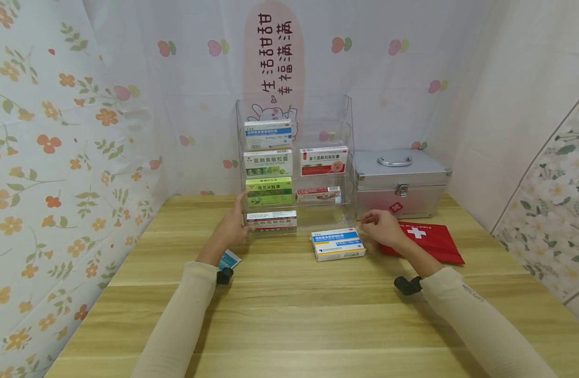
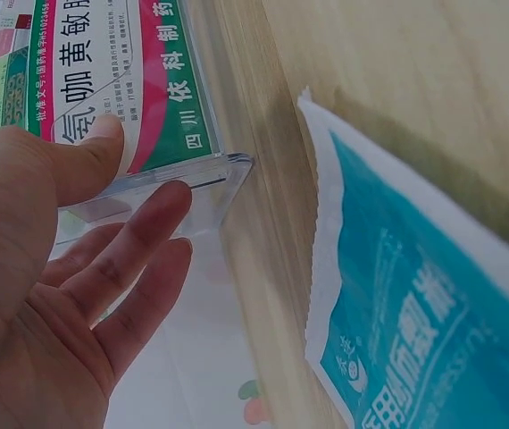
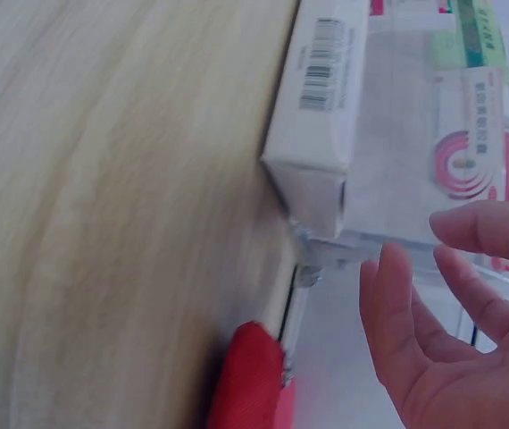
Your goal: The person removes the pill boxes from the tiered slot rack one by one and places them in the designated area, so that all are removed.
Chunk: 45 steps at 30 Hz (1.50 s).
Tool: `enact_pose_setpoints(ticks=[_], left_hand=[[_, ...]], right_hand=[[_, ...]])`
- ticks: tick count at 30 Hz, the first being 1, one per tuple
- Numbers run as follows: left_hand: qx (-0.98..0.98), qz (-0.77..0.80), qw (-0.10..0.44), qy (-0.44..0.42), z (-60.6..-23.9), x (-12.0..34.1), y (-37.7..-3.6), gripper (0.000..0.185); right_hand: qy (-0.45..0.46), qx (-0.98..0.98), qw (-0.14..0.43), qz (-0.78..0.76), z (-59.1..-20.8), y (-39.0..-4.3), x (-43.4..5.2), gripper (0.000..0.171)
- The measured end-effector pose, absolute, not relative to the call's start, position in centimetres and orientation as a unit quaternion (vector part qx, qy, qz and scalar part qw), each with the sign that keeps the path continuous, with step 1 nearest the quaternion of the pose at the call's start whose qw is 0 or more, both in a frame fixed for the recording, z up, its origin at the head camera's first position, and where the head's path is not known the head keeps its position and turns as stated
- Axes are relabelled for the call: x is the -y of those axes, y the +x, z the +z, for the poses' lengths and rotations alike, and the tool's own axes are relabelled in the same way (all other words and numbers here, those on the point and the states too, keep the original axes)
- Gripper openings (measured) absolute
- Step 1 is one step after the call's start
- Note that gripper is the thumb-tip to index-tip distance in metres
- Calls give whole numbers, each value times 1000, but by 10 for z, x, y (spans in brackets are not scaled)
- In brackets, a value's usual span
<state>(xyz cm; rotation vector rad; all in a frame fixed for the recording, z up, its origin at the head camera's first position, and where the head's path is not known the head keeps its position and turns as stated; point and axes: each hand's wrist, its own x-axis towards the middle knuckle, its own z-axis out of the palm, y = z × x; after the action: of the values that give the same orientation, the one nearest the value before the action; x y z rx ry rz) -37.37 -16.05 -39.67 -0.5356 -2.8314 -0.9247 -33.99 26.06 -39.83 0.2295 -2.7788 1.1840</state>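
A clear tiered display rack [image 1: 317, 215] holds medicine boxes. My left hand [image 1: 232, 223] is at its lower left edge, thumb across the front and loosely bent fingers along the side; firm contact cannot be told. Nearest that thumb is a white, green and pink capsule box [image 2: 103, 80] on the bottom tier. My right hand [image 1: 381, 227] is beside the rack's lower right corner, fingers loosely bent with nothing between them. In the right wrist view the hand [image 3: 460, 331] appears apart from the rack. A blue and white medicine box [image 1: 338, 244] lies on the table before the rack.
A silver first aid case [image 1: 402, 184] stands right of the rack, with a red first aid pouch [image 1: 435, 244] in front. A teal packet [image 1: 229, 260] lies by my left wrist, seen closely as a teal sachet [image 2: 397, 295]. Patterned curtains [image 1: 72, 131] enclose the wooden table [image 1: 289, 315].
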Motion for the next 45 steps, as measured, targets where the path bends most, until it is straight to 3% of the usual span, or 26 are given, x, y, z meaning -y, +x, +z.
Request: enact_pose_setpoints(ticks=[6, 14, 24, 33, 45], left_hand=[[938, -296, 59, -173, -397, 161, -373, 107], [943, -285, 65, -161, -397, 158, -372, 107], [943, -283, 66, -160, -397, 157, -372, 107], [943, -288, 60, -156, -395, 158, -373, 108], [945, -277, 71, -160, -398, 160, -373, 108]], right_hand=[[82, 914, 92, 388, -392, -336, -251, 22], [100, 898, 95, 417, -382, -328, -234, 36], [154, 876, 124, 440, -384, -332, -207, 39], [238, 862, 204, 397, -391, -346, -178, 35], [294, 852, 189, 389, -401, -363, -144, 35]])
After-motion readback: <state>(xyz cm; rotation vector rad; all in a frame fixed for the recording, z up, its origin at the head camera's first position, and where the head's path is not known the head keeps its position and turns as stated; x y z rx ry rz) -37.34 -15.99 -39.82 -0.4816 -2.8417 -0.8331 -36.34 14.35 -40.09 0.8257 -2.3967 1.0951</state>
